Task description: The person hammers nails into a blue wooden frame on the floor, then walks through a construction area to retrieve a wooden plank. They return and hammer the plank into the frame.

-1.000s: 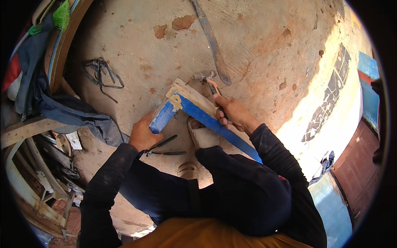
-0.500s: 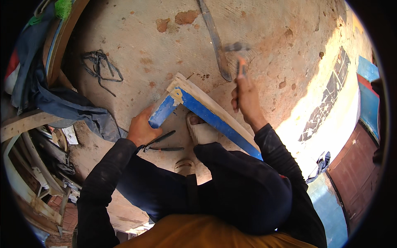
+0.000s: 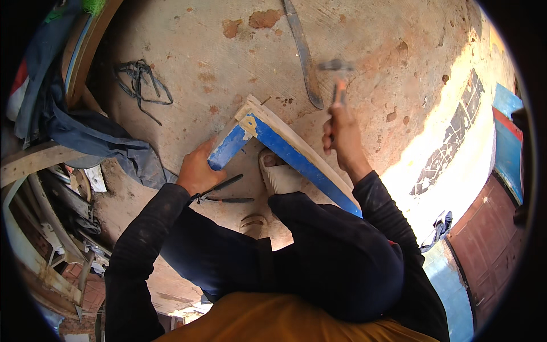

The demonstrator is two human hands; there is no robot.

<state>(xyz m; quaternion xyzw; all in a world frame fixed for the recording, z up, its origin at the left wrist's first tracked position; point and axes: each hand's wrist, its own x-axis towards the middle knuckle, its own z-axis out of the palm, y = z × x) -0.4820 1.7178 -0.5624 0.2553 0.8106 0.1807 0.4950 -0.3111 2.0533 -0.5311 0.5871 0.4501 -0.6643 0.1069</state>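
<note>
Concrete floor (image 3: 182, 40), right hand (image 3: 346, 137) curled round blurred hammer (image 3: 340, 91), left hand (image 3: 198, 170), partly hidden, clasping blue frame (image 3: 279, 145)

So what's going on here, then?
A person's left hand holds the short piece of a blue-painted, angled wooden frame. Their right hand holds a hammer, its blurred head away from the wood. A black-handled tool, apparently pliers, lies near the left hand, and a long blade lies on the floor beyond the frame.

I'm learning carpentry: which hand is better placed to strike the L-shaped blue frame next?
Right, I'd judge: the right hand holds the hammer apart from the frame, while the left hand grips its short side.
</note>
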